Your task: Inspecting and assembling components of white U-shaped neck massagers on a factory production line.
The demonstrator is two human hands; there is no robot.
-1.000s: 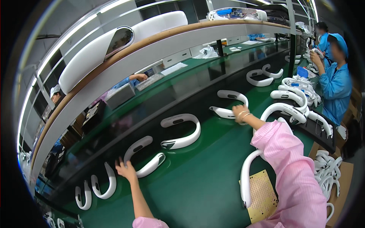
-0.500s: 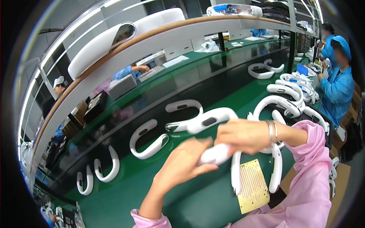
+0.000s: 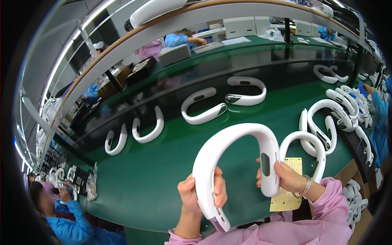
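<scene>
Both my hands hold a large white U-shaped neck fan point(image 3: 241, 131), arch upward, above the green table. My left hand point(image 3: 188, 197) is wrapped around its left arm, fingers showing on the inner side. Around the right arm, beside a dark oval panel, my right hand point(image 3: 289, 179) is closed. Just behind that hand, another white neck fan point(image 3: 303, 135) rests partly over a yellow printed sheet point(image 3: 281, 204). Farther off lie single neck fans, including one point(image 3: 192, 119) and another point(image 3: 257, 98) side by side, plus two smaller-looking ones point(image 3: 153, 136) to the left.
Several more neck fans pile up at the right around a black tray point(image 3: 359, 153). A cardboard box point(image 3: 347, 173) with white parts stands at the lower right. Above the bench runs a wood-edged shelf point(image 3: 122, 38). A co-worker in blue point(image 3: 71, 220) sits at the lower left.
My hands have moved apart, and the neck fan between them has been raised and turned, arch up, in front of me. The view has swung left, bringing in the co-worker at the lower left.
</scene>
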